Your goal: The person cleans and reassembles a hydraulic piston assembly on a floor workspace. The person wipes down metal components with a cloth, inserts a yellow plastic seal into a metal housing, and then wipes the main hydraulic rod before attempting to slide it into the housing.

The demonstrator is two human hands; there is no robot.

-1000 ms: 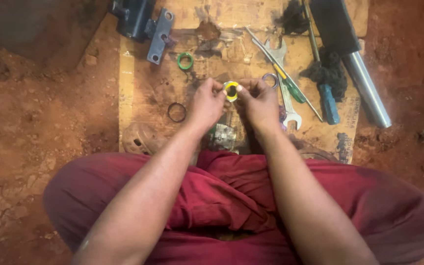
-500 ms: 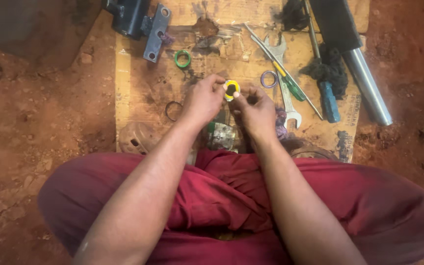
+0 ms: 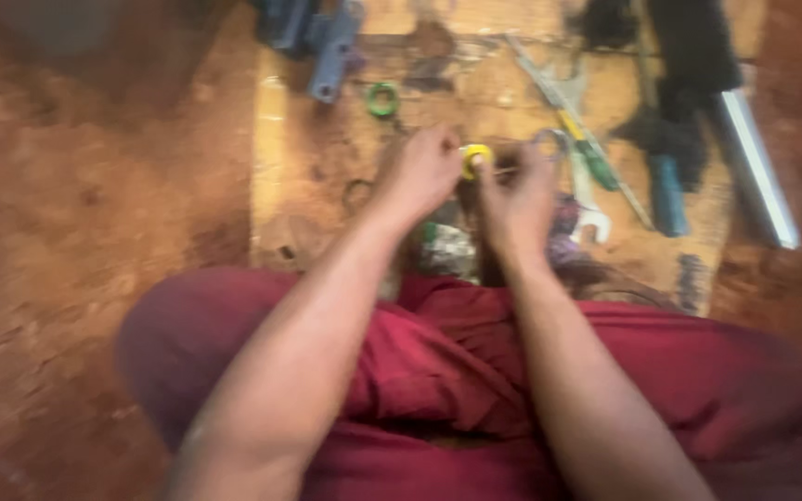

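Observation:
A small yellow ring [image 3: 475, 158] is pinched between the fingertips of my left hand [image 3: 421, 174] and my right hand [image 3: 516, 197], held just above a worn wooden board [image 3: 313, 209]. Both hands are closed around it. The picture is blurred, so finer detail of the ring is lost. A crumpled shiny lump [image 3: 447, 249] lies under my wrists, close to my dark red trousers [image 3: 438, 371].
On the board lie a green ring [image 3: 382, 99], a dark ring [image 3: 356, 195], a grey ring [image 3: 549, 141], spanners [image 3: 587, 204], a green-handled screwdriver [image 3: 596, 153] and a blue-handled tool [image 3: 668, 195]. A blue-grey metal part [image 3: 327, 46] and a silver tube [image 3: 754, 167] sit at the edges. Red soil [image 3: 85, 232] surrounds it.
The view has shifted and blurred, so the board now sits further right in the picture. My hands still hold the yellow ring, a little closer together.

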